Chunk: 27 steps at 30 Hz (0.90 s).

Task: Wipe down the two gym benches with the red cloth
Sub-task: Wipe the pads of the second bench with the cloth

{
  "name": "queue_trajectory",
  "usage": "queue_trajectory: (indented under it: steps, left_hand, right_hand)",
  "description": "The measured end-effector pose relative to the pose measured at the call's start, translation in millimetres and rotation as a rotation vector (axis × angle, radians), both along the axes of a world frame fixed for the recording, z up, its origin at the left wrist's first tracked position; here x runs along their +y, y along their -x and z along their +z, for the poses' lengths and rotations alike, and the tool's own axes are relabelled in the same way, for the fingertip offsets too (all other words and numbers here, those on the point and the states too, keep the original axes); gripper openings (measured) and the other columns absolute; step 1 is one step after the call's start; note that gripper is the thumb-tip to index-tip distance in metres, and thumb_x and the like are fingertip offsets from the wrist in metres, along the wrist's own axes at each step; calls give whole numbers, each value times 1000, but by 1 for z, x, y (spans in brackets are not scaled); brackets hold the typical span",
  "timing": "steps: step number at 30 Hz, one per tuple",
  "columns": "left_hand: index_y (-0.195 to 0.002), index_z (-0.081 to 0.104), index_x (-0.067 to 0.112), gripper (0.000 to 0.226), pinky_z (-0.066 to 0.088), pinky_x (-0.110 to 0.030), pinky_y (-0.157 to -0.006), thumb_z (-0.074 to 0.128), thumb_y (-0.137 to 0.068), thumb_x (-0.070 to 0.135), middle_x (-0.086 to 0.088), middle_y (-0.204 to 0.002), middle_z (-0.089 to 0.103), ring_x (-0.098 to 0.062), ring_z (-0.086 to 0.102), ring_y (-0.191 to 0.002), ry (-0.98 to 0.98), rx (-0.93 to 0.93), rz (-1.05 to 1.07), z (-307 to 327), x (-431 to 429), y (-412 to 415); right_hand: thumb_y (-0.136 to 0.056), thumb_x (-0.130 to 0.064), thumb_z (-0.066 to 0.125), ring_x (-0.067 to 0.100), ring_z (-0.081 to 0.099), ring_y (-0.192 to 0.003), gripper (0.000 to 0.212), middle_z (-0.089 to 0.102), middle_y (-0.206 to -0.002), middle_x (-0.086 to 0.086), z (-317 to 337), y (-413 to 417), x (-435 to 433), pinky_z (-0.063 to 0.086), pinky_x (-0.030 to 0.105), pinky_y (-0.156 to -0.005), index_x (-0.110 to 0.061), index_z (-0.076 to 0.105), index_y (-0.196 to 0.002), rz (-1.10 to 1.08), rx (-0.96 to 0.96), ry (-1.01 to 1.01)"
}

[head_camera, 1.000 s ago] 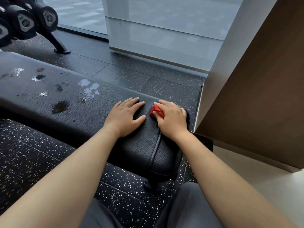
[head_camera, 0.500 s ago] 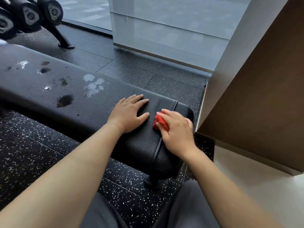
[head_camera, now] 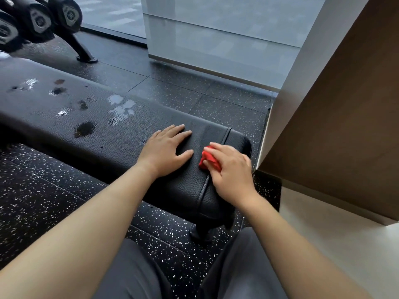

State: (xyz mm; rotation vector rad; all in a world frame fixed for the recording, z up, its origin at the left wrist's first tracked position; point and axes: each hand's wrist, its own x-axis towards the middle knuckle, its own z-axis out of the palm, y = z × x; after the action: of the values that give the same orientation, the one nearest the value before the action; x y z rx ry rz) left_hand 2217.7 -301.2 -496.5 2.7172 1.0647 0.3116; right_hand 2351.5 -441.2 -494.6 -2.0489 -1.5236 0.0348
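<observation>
Three dumbbells [head_camera: 40,21] were spotted at 11 o'clock; red cloth [head_camera: 207,160] was gripped by right hand [head_camera: 232,169], left hand [head_camera: 165,149] laid flat on bench [head_camera: 103,137].

The left forearm [head_camera: 86,223] and right forearm [head_camera: 302,244] are bare along all that shows, smooth and rounded. The left hand [head_camera: 166,149] and right hand [head_camera: 233,169] are bare as well; the left fingers [head_camera: 177,129] end in short, plain nails. The legs wear dark grey trousers [head_camera: 133,275] of smooth matte fabric, with soft folds over both thighs.
</observation>
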Motion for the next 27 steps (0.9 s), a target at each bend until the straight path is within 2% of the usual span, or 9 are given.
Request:
queue_trajectory:
  steps: [4,8,11,15,18,20,25,27]
  left_hand:
    - [-140,41,33,84,20,-39,-115,22,-67,70,7,-151,33,-15,25,-141,-8,-35,-5,-1,3,0]
    - [-138,43,33,79,21,-38,-114,28,-69,68,6,-150,35,-15,28,-140,-12,-51,-5,0,3,0]
    - [-139,41,32,72,19,-37,-115,34,-74,62,6,-151,33,-14,25,-141,-8,-44,-2,0,1,0]
    - [-141,39,31,73,16,-37,-117,34,-75,60,6,-152,31,-15,22,-142,3,-31,-9,0,-1,1]
    - [-141,40,29,73,17,-37,-117,34,-74,59,4,-152,31,-16,23,-142,8,-37,-12,0,-1,2]
    - [-141,41,29,73,17,-37,-116,35,-74,58,4,-152,32,-17,24,-142,8,-39,-11,1,-3,3]
    - [-142,39,28,73,16,-35,-116,33,-75,57,3,-153,30,-17,22,-143,8,-23,-20,2,-9,8]
    - [-142,37,29,71,14,-33,-116,32,-77,57,4,-154,28,-16,20,-143,11,-9,-24,1,-11,12]
  right_hand:
    - [-92,-39,51,12,40,-128,32,50,-136,-12,4,-36,48,22,37,-105,-33,58,-122,-89,3,78]
    - [-93,-39,48,14,39,-128,31,49,-136,-13,8,-54,70,23,41,-104,-35,56,-122,-93,1,132]
    - [-92,-38,50,13,39,-129,33,49,-136,-12,6,-48,53,22,43,-107,-33,56,-125,-39,7,93]
    - [-88,-40,52,12,48,-123,34,57,-129,-12,3,-14,-2,33,49,-102,-32,61,-119,107,30,-5]
    - [-86,-47,45,9,44,-126,38,54,-132,-17,0,22,-41,28,40,-101,-36,60,-120,177,17,9]
    - [-86,-48,41,7,41,-126,39,52,-133,-19,-2,40,-55,24,36,-100,-37,59,-119,174,-15,2]
    - [-85,-49,40,13,48,-122,41,56,-129,-15,0,33,-32,31,42,-98,-34,60,-117,110,-35,-1]
    - [-87,-48,43,14,46,-124,40,55,-131,-13,4,20,-12,28,41,-100,-32,60,-120,61,-27,42]
